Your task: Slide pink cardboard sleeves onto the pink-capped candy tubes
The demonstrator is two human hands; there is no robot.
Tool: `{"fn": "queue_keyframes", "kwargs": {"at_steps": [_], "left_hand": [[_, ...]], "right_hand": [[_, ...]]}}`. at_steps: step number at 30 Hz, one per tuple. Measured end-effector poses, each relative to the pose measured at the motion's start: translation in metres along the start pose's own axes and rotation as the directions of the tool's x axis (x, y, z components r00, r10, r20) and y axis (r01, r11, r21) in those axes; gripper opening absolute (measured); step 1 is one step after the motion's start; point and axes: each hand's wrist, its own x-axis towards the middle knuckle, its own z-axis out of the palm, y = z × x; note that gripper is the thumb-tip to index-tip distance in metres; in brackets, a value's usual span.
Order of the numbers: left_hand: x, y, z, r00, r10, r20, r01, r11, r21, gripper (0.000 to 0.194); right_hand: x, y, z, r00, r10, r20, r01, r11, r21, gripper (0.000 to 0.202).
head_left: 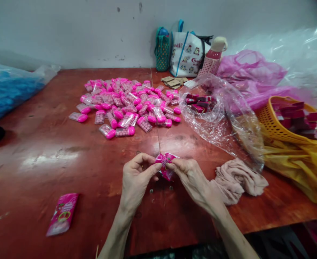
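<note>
Near the front middle of the table, a pink printed plastic sleeve (166,165) is pinched between the thumbs and fingers of both hands. My left hand (139,172) grips its left side, my right hand (189,176) its right side. Fingers cover part of it, so I cannot tell if anything is inside. Beyond the hands lies a heap of small clear containers with pink caps (128,102), filled with pale pink balls. To the left, apart from my hands, a pink printed packet (63,214) lies flat on the table.
At right are a crumpled beige cloth (239,180), a clear plastic bag (215,122) with dark pink pieces, and a yellow basket (277,124) of similar pieces. A patterned bag (187,54) and a bottle (215,54) stand by the wall. A bag of blue items (10,90) sits left.
</note>
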Motion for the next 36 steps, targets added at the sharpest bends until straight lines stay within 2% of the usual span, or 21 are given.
{"fn": "queue_keyframes", "kwargs": {"at_steps": [3, 5, 8, 11, 14, 17, 19, 21, 23, 25, 27, 29, 30, 32, 34, 36], "left_hand": [[0.000, 0.001, 0.000, 0.996, 0.000, 0.086, -0.003, 0.999, 0.037, 0.017], [-0.001, 0.001, 0.000, 0.996, 0.009, 0.090, -0.016, 0.998, 0.069, 0.017], [-0.001, 0.001, 0.000, 0.995, 0.095, 0.039, -0.100, 0.985, 0.138, 0.017], [-0.001, 0.001, 0.000, 0.976, 0.216, 0.027, -0.217, 0.951, 0.219, 0.022], [-0.001, 0.004, 0.001, 0.957, 0.285, 0.060, -0.291, 0.928, 0.230, 0.014], [-0.002, 0.005, 0.003, 0.956, 0.282, 0.078, -0.292, 0.936, 0.195, 0.012], [-0.002, 0.003, 0.004, 0.972, 0.231, 0.047, -0.235, 0.967, 0.097, 0.012], [-0.001, 0.001, 0.003, 0.992, 0.126, 0.000, -0.126, 0.989, -0.074, 0.010], [0.002, 0.000, 0.001, 0.998, 0.008, -0.054, -0.022, 0.966, -0.257, 0.005], [0.005, 0.000, -0.003, 0.982, -0.090, -0.163, 0.017, 0.914, -0.405, 0.005], [0.008, 0.003, -0.007, 0.947, -0.168, -0.274, 0.004, 0.859, -0.513, 0.012], [0.010, 0.005, -0.010, 0.922, -0.218, -0.320, -0.008, 0.814, -0.580, 0.016], [0.010, 0.006, -0.011, 0.921, -0.227, -0.318, -0.009, 0.801, -0.598, 0.016], [0.010, 0.007, -0.012, 0.928, -0.224, -0.298, -0.007, 0.788, -0.616, 0.016], [0.010, 0.006, -0.013, 0.937, -0.218, -0.273, 0.001, 0.783, -0.622, 0.015], [0.010, 0.005, -0.013, 0.941, -0.213, -0.263, -0.004, 0.771, -0.637, 0.014]], "right_hand": [[-0.004, 0.000, -0.006, 0.999, 0.029, -0.029, -0.027, 0.996, 0.089, 0.024], [-0.004, -0.002, -0.006, 0.996, 0.083, -0.032, -0.074, 0.974, 0.215, 0.024], [0.001, -0.005, -0.002, 0.986, 0.168, 0.003, -0.151, 0.883, 0.445, 0.020], [0.004, -0.004, 0.006, 0.971, 0.240, -0.002, -0.189, 0.771, 0.608, 0.023], [0.005, 0.002, 0.014, 0.961, 0.274, -0.031, -0.182, 0.714, 0.676, 0.023], [0.004, 0.004, 0.019, 0.965, 0.262, -0.021, -0.183, 0.725, 0.664, 0.022], [0.003, 0.002, 0.019, 0.970, 0.243, -0.001, -0.189, 0.758, 0.624, 0.023], [0.001, -0.001, 0.017, 0.978, 0.209, 0.028, -0.189, 0.810, 0.556, 0.026], [0.001, -0.005, 0.012, 0.984, 0.164, 0.065, -0.175, 0.871, 0.458, 0.031], [0.004, -0.007, 0.004, 0.985, 0.121, 0.119, -0.156, 0.923, 0.351, 0.038], [0.017, -0.007, -0.006, 0.991, 0.081, 0.104, -0.100, 0.976, 0.193, 0.045], [0.041, -0.006, -0.017, 0.999, 0.002, -0.041, -0.005, 0.997, -0.076, 0.046], [0.057, -0.005, -0.022, 0.989, -0.069, -0.133, 0.028, 0.957, -0.288, 0.042], [0.093, -0.003, -0.026, 0.969, -0.128, -0.213, 0.031, 0.913, -0.408, 0.030], [0.129, 0.001, -0.024, 0.963, -0.173, -0.208, 0.052, 0.872, -0.487, 0.024], [0.157, 0.009, -0.017, 0.968, -0.204, -0.145, 0.091, 0.828, -0.553, 0.020]]}}
